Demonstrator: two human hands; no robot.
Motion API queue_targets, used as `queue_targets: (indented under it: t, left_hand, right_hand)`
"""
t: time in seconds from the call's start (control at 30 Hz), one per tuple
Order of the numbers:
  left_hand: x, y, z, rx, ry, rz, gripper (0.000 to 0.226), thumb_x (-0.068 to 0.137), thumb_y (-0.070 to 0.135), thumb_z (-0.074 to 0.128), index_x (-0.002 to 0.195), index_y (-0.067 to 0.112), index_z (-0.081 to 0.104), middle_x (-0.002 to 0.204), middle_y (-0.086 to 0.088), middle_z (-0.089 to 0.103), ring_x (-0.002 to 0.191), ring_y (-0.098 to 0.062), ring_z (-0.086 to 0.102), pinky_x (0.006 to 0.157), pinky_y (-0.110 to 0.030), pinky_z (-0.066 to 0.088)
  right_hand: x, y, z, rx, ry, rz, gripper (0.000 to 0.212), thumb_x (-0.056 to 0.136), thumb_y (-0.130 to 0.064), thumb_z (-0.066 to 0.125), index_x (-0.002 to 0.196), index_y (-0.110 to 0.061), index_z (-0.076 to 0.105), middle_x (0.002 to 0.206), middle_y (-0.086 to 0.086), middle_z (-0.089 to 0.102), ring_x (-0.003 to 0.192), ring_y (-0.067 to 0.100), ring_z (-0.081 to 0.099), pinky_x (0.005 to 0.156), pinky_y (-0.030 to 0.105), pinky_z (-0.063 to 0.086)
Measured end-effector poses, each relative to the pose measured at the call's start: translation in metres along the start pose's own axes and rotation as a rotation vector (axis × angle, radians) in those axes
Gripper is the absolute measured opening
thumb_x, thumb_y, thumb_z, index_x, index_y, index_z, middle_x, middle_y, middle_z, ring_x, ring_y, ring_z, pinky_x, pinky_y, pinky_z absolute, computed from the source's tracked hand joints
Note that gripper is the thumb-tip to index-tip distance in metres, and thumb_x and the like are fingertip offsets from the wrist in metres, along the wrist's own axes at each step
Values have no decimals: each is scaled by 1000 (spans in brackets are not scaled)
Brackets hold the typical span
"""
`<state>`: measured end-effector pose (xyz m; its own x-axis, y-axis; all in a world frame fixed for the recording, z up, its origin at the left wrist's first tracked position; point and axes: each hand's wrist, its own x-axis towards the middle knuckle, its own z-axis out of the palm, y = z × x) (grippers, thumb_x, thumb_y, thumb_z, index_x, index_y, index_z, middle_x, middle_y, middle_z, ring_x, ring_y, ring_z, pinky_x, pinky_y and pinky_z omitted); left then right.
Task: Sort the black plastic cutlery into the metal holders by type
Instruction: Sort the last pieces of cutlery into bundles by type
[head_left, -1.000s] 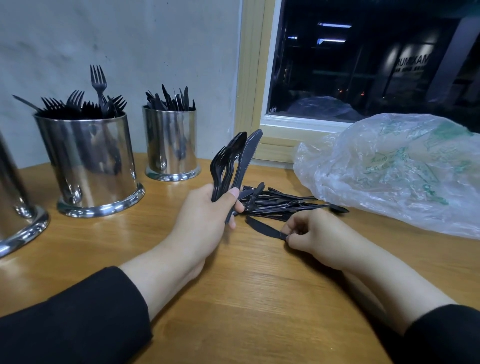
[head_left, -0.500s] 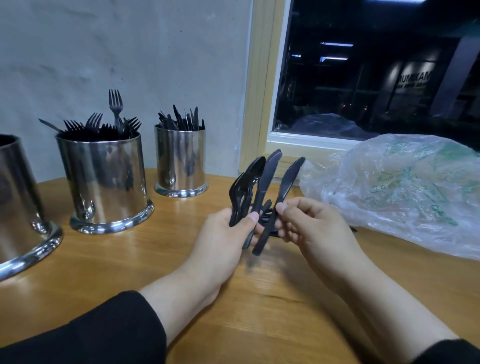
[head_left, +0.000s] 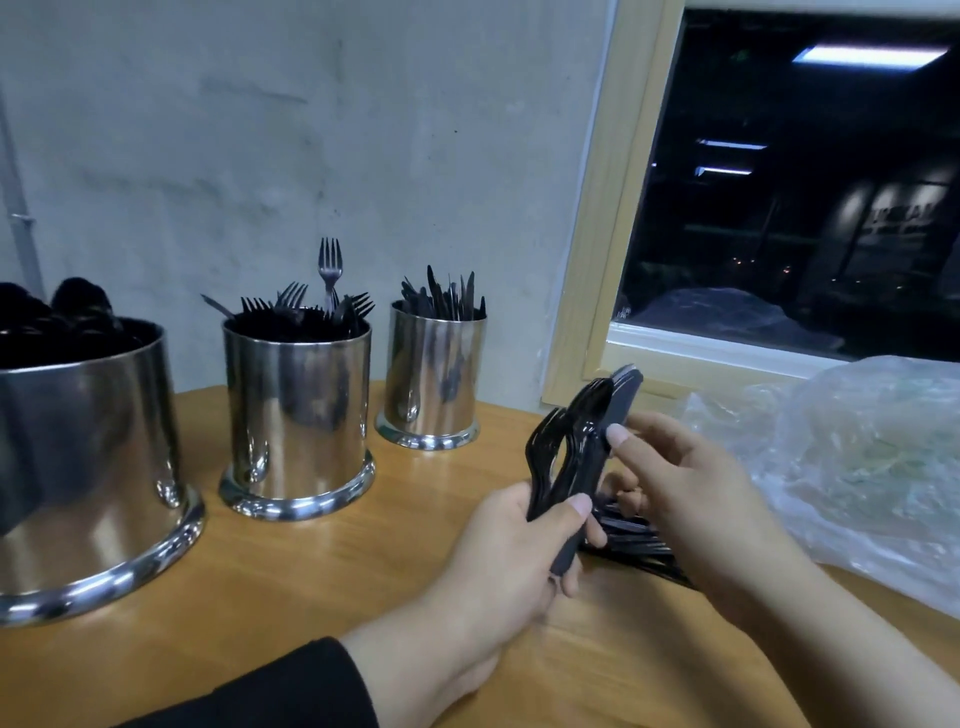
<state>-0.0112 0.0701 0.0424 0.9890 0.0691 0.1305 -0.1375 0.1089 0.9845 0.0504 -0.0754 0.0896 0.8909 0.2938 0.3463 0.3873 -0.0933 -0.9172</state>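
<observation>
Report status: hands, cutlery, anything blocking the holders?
Left hand grips upright cutlery bundle. Right hand pinches the bundle's top, fingers on a knife. Loose pile behind hands. Three holders unobstructed; plastic bag off right.

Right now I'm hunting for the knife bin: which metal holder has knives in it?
The smallest holder, farthest right and nearest the window, shows knife blades; the middle holder bristles with fork tines.

Glossy black cutlery bundle (head_left: 576, 457) between fingers (head_left: 574, 506). Shiny silver holders (head_left: 296, 415). Honey-brown wood-grain table (head_left: 322, 582). Clear bag (head_left: 857, 467), faint green print. Black sleeve (head_left: 291, 691). Grey mottled wall (head_left: 311, 130).
</observation>
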Motion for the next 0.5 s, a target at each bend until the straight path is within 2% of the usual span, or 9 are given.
queue_targets:
  t: [0.1, 0.17, 0.23, 0.33, 0.4, 0.43, 0.5]
  left_hand:
    - [11, 8, -23, -19, -54, -33, 25, 106, 21, 52, 91, 3, 62, 53, -1, 52, 33, -3, 35, 36, -14, 21]
    - [21, 12, -41, -31, -66, -38, 29, 105, 25, 55, 96, -2, 63, 61, -9, 51, 39, -7, 35, 36, -15, 20]
    - [29, 16, -56, -58, -57, -28, 35, 103, 30, 59, 109, -5, 63, 72, -17, 52, 46, -12, 35, 37, -17, 18]
    - [34, 24, -70, -127, -1, 13, 34, 107, 27, 51, 118, -3, 61, 75, -7, 70, 45, -10, 50, 37, -18, 16]
    - [36, 28, -75, -164, 106, 52, 29, 108, 28, 48, 119, 6, 62, 91, -5, 77, 62, -13, 68, 36, -19, 20]
    - [38, 27, -79, -165, 169, 67, 27, 108, 29, 48, 117, 9, 63, 94, -4, 78, 69, -16, 71, 35, -19, 23]
    - [41, 25, -85, -146, 267, 81, 26, 108, 30, 48, 111, 12, 66, 85, -3, 75, 62, -15, 66, 36, -21, 25]
  right_hand:
    - [29, -9, 8, -53, -70, -35, 25, 101, -32, 58, 98, -11, 69, 72, 5, 60, 64, 19, 49, 64, 37, 39]
    - [48, -13, 18, -31, -87, -43, 22, 100, -27, 59, 96, -8, 69, 74, 6, 60, 65, 19, 48, 63, 35, 36]
    - [66, -15, 30, 55, -126, -40, 17, 100, -21, 60, 97, -8, 71, 79, 10, 62, 70, 20, 49, 63, 35, 37]
    - [86, -27, 46, 76, -172, -60, 17, 100, -17, 59, 96, -5, 69, 82, 12, 66, 71, 19, 51, 68, 35, 42]
    - [101, -44, 52, 124, -81, -104, 15, 99, -13, 58, 91, -5, 66, 76, 8, 65, 69, 17, 55, 69, 31, 48]
    - [112, -53, 53, 161, -10, -134, 14, 100, -12, 58, 89, -5, 65, 74, 9, 63, 69, 18, 56, 70, 30, 51]
    - [135, -73, 56, 150, 123, -214, 16, 100, -12, 59, 85, -8, 64, 70, 6, 63, 69, 19, 59, 73, 30, 56]
